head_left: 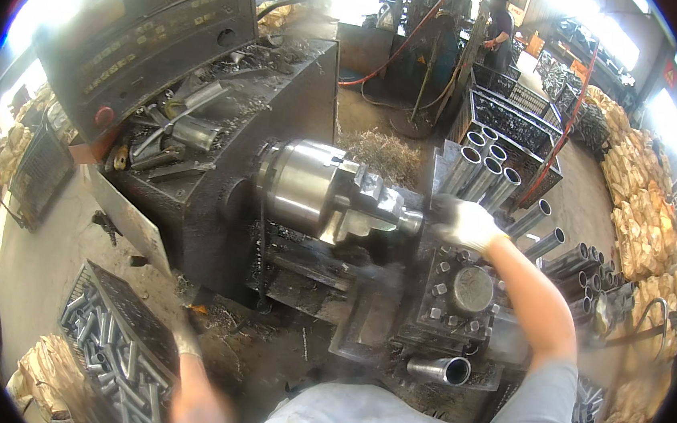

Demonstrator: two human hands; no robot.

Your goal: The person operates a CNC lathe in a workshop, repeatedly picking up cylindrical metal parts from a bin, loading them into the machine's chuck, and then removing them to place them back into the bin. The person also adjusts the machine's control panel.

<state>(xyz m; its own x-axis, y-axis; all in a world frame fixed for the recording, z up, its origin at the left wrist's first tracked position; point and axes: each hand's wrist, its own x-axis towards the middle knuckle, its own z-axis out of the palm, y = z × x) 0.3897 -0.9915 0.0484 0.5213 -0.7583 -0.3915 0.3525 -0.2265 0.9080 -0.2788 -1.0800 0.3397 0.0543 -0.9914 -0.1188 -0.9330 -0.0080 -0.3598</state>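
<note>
Right hand (466, 223) gloved, closed around short tube (414, 220) at lathe chuck (316, 189); left hand (184, 341) blurred above crate (113, 345), grip unclear.

— What sort of place is this?
— A metalworking shop: a lathe chuck (316, 189) mid-frame, swarf (380, 155) just above it, cut steel tubes (482, 176) at centre right, wire crates (516, 118) and stacked sacks (645, 206) at the right edge
</note>
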